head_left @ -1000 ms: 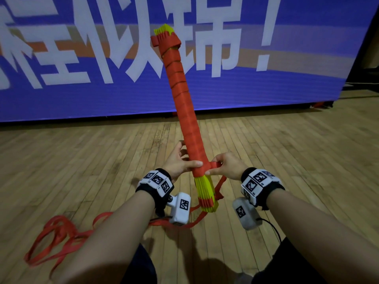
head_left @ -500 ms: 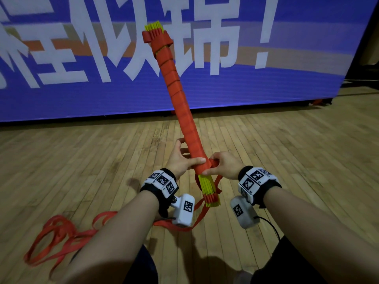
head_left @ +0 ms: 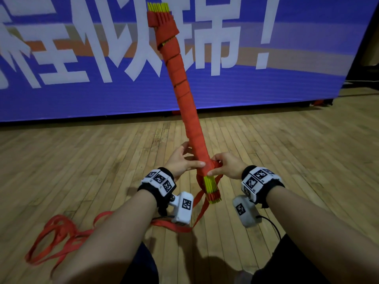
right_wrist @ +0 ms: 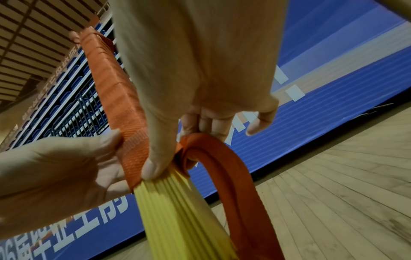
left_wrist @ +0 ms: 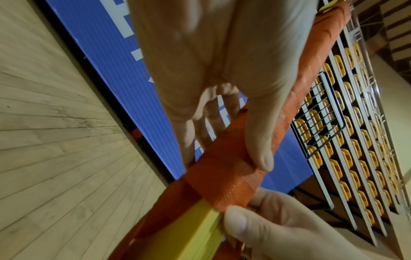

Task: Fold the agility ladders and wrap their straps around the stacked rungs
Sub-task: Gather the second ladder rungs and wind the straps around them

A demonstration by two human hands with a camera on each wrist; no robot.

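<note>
The bundle of stacked rungs (head_left: 185, 103) runs up the middle of the head view, from just above the wrists at lower centre to the top edge, leaning a little toward upper left. Red strap (head_left: 178, 78) is wound round nearly its whole length; yellow rung ends show bare at the top and again at the bottom, below the hands.

Both grips sit at the lower end of the wound part. The left hand (head_left: 181, 161) holds the bundle from the left side of the frame, thumb laid across the front of the strap and fingers reaching round behind; its grip is closed on the bundle. In the left wrist view the thumb (left_wrist: 260, 140) presses flat on the last turns of strap, just above the bare yellow rungs (left_wrist: 189, 234).

The right hand (head_left: 226, 166) meets the bundle from the right side. In the right wrist view its thumb (right_wrist: 157, 154) pins the lowest edge of the wrap against the rungs, while its fingers (right_wrist: 213, 126) curl over a loop of strap (right_wrist: 224, 158) that arches away to the lower right. So this grip is closed on the strap.

Below the hands the loose strap hangs down and trails across the wooden floor (head_left: 287, 160) to a tangled heap (head_left: 55, 236) at lower left. A blue banner (head_left: 266, 89) with white characters fills the upper frame.
</note>
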